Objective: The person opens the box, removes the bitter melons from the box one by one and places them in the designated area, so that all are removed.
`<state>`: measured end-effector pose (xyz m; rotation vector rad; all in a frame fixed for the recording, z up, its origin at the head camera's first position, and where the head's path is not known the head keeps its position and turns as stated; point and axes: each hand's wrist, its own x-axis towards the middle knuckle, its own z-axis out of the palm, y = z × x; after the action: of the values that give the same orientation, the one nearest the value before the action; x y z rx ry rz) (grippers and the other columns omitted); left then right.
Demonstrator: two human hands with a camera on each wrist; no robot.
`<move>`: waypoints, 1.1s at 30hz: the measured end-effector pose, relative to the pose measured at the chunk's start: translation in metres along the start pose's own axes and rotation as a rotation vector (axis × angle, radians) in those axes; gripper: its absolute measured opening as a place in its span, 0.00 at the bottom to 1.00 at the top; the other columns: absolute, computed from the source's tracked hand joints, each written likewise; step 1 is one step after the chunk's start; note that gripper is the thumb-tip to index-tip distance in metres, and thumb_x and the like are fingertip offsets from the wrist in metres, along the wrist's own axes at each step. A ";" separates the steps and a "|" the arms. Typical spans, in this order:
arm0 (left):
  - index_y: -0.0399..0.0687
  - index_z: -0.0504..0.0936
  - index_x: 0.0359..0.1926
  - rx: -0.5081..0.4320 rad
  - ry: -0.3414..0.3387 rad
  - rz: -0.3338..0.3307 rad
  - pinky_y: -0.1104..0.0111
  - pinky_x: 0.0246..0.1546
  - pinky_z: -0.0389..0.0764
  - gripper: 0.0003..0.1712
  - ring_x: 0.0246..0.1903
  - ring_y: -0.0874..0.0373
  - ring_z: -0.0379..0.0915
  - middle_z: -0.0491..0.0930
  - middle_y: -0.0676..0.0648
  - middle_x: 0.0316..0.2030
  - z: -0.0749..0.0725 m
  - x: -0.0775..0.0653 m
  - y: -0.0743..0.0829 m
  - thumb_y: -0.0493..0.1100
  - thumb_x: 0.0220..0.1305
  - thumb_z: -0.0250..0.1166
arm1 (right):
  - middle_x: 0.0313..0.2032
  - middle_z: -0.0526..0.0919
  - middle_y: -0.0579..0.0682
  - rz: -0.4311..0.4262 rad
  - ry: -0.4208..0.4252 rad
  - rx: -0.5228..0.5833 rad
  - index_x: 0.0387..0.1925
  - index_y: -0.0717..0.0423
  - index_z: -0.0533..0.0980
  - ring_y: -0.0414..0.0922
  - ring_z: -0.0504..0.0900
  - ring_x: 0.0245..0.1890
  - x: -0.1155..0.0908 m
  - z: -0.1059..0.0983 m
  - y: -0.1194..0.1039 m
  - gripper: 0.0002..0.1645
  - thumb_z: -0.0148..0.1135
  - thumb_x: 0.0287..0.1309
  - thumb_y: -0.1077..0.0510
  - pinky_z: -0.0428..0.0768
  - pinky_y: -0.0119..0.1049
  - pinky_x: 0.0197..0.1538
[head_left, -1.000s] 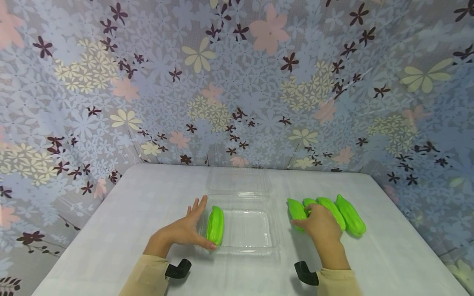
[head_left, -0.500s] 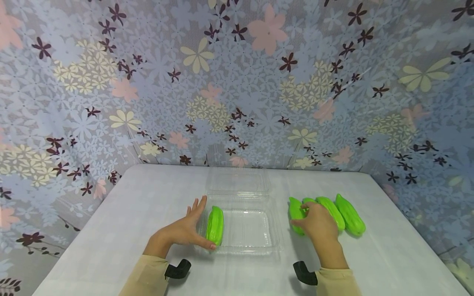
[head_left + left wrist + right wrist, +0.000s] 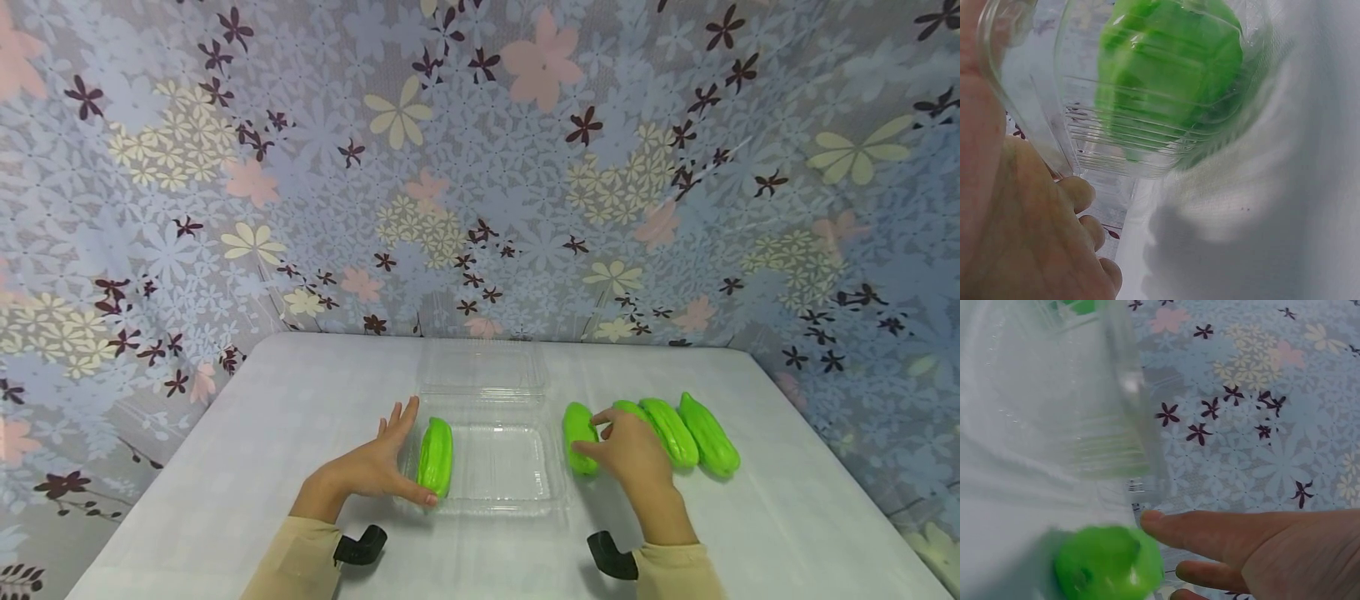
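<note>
My left hand [image 3: 375, 467] is spread along the left side of a clear plastic clamshell container [image 3: 553, 467], thumb at its front edge and fingers toward the back. Inside, against that left wall, lies one bright green ridged gourd-like vegetable [image 3: 436, 458]; through the clear wall the left wrist view shows the same vegetable [image 3: 1166, 75]. Just right of the container, my right hand [image 3: 633, 450] pinches a second green vegetable [image 3: 580, 437] between thumb and fingers. Its rounded end [image 3: 1110, 562] appears below the thumb in the right wrist view.
Several more green vegetables [image 3: 708, 437] lie side by side to the right of my right hand, one partly hidden by it. The container's clear lid [image 3: 483, 367] lies folded back behind it on the white tabletop [image 3: 330, 375]. A flower-patterned cloth [image 3: 480, 167] hangs behind the table.
My right hand has drawn the nearest green vegetable leftward, away from the row and toward the container. My left hand stays where it was.
</note>
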<state>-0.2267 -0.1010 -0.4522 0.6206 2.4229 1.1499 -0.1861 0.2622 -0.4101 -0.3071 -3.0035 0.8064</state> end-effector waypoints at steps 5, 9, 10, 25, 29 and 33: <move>0.53 0.27 0.80 -0.002 0.000 0.005 0.32 0.67 0.31 0.86 0.72 0.34 0.11 0.19 0.37 0.77 0.000 0.001 -0.001 0.58 0.38 0.86 | 0.40 0.85 0.59 -0.015 -0.005 0.010 0.51 0.64 0.81 0.53 0.82 0.37 0.000 0.005 -0.001 0.34 0.78 0.49 0.46 0.81 0.50 0.36; 0.53 0.27 0.80 -0.001 -0.001 0.006 0.32 0.66 0.31 0.86 0.72 0.33 0.11 0.19 0.38 0.77 0.000 0.001 -0.001 0.57 0.39 0.86 | 0.42 0.84 0.59 0.002 -0.008 0.010 0.52 0.64 0.80 0.54 0.82 0.38 -0.001 0.007 0.000 0.34 0.79 0.49 0.47 0.81 0.51 0.37; 0.53 0.28 0.80 -0.001 0.000 0.006 0.32 0.66 0.31 0.86 0.72 0.33 0.11 0.20 0.38 0.77 0.000 0.001 -0.001 0.57 0.39 0.86 | 0.42 0.84 0.60 0.008 -0.009 0.009 0.53 0.64 0.79 0.55 0.82 0.39 0.000 0.007 0.000 0.35 0.79 0.49 0.47 0.81 0.51 0.37; 0.48 0.28 0.80 -0.007 0.005 0.010 0.34 0.68 0.31 0.86 0.73 0.33 0.13 0.20 0.36 0.77 -0.001 0.000 0.000 0.58 0.38 0.86 | 0.46 0.82 0.67 0.023 -0.011 -0.014 0.53 0.66 0.74 0.57 0.81 0.38 -0.003 0.011 -0.004 0.33 0.74 0.53 0.49 0.80 0.53 0.36; 0.48 0.29 0.80 -0.004 0.006 0.007 0.35 0.68 0.31 0.86 0.73 0.33 0.13 0.21 0.36 0.77 -0.001 0.000 0.001 0.58 0.38 0.86 | 0.46 0.82 0.67 0.024 0.010 -0.049 0.52 0.66 0.75 0.61 0.82 0.41 -0.004 0.007 -0.001 0.32 0.74 0.53 0.50 0.81 0.56 0.38; 0.48 0.29 0.80 -0.004 0.004 0.008 0.35 0.68 0.32 0.86 0.73 0.32 0.13 0.21 0.36 0.77 -0.001 0.000 0.002 0.58 0.38 0.86 | 0.47 0.82 0.68 0.034 0.036 -0.091 0.53 0.66 0.75 0.65 0.82 0.43 -0.003 0.004 0.002 0.31 0.74 0.53 0.51 0.81 0.59 0.37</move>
<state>-0.2264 -0.1002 -0.4501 0.6275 2.4232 1.1599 -0.1829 0.2612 -0.4140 -0.3717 -3.0143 0.6595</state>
